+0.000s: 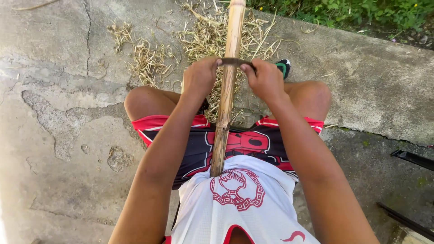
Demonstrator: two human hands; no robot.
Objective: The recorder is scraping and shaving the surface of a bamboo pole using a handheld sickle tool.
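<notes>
1. Head view: a bamboo pole [227,95] runs from the person's belly outward between the knees, its near end braced against the white shirt [235,208].
2. The left hand [199,77] and right hand [264,80] each clench one end of a dark curved blade [234,61] laid across the pole.
3. Dry shavings [199,40] litter the concrete [58,135] beyond the pole.
4. Risk, as I judge it: the blade could skip off the rounded pole toward a thigh, or the braced end could slip.
</notes>
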